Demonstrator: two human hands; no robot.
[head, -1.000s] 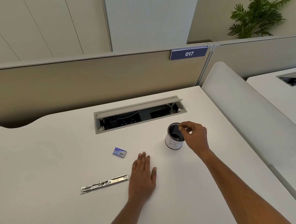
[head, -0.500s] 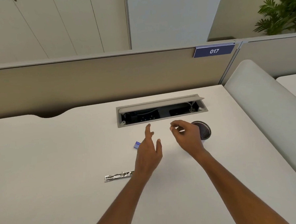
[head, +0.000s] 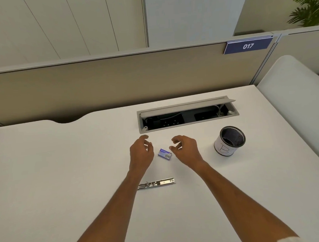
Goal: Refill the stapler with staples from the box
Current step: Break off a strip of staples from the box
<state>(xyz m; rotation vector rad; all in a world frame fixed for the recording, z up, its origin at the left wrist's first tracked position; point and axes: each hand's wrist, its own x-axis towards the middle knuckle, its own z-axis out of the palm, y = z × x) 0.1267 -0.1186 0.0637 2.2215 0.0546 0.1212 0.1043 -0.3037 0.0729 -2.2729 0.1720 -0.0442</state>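
Low in the frame, the stapler point(head: 156, 183) is lying on the tabletop point(head: 65, 172), its left end being covered by a forearm. Above it, the staple box point(head: 165, 153) is being flanked by the left hand point(head: 141, 153) and right hand point(head: 186, 151), both loosely curled, empty and clear of it. The box is best being pinched by its long sides; its flap is not being shown.

The white table point(head: 65, 172) carries a small blue staple box point(head: 164, 153), a metal stapler point(head: 156, 184) lying flat nearer the person, and an upright mesh pen cup point(head: 229, 143) at the right; an open cable hatch point(head: 188, 113) sits behind.
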